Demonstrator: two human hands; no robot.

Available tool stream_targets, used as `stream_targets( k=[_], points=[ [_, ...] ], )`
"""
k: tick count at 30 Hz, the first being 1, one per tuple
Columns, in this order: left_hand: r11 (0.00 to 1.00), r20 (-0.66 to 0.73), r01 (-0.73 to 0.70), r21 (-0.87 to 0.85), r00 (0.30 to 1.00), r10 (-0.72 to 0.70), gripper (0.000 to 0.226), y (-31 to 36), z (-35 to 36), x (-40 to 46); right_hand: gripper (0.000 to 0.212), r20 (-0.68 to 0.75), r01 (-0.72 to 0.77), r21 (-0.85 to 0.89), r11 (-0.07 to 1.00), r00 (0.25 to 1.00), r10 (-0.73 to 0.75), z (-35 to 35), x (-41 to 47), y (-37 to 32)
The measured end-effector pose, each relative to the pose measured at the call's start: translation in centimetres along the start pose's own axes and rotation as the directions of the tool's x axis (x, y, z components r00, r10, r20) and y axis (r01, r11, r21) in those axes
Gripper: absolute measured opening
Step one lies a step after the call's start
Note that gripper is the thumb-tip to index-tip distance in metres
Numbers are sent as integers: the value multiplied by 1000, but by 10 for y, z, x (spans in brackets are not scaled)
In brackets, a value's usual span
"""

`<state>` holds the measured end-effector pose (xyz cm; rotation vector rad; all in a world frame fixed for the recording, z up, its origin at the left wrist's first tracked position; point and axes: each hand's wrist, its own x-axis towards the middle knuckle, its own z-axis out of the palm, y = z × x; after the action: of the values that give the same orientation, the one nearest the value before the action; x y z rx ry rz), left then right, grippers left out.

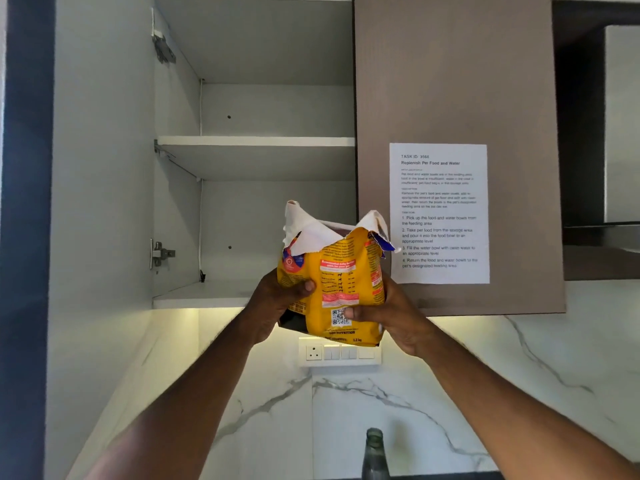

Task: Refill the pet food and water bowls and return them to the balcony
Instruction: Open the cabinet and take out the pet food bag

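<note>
A yellow pet food bag (341,271) with a torn-open white top is held upright in the air, in front of the lower shelf of an open wall cabinet (207,294). My left hand (277,301) grips the bag's left side, thumb across the front. My right hand (394,313) grips the bag's lower right side, thumb near the QR code. Both arms reach up from below. No bowl is in view.
The cabinet shelves (256,142) hold nothing. Its brown right door (450,81) is closed and carries a printed task sheet (439,213). A switch panel (339,353) sits on the marble backsplash. The neck of a dark glass bottle (374,452) rises at the bottom edge.
</note>
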<state>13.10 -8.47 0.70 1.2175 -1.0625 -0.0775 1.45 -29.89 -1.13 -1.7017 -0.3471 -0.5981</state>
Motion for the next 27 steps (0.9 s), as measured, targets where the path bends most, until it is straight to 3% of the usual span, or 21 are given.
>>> stream_targets(
  k=[6, 12, 19, 23, 27],
  points=[
    [993, 32, 69, -98, 997, -66, 88, -37, 46, -37, 83, 51, -62, -3, 998, 997, 62, -21, -64, 7],
    [975, 171, 206, -80, 967, -190, 54, -82, 100, -81, 81, 26, -179, -4, 984, 984, 179, -49, -149, 30],
    [917, 279, 399, -6, 881, -382, 64, -137, 171, -132, 61, -90, -322, -53, 945, 944, 317, -86, -252, 67],
    [888, 337, 453, 76, 827, -450, 53, -168, 204, -153, 80, -193, -466, -115, 877, 877, 440, -109, -301, 94],
    [855, 404, 511, 88, 766, -500, 65, -203, 232, -166, 90, -276, -570, -123, 812, 806, 524, -126, -337, 126]
  ],
)
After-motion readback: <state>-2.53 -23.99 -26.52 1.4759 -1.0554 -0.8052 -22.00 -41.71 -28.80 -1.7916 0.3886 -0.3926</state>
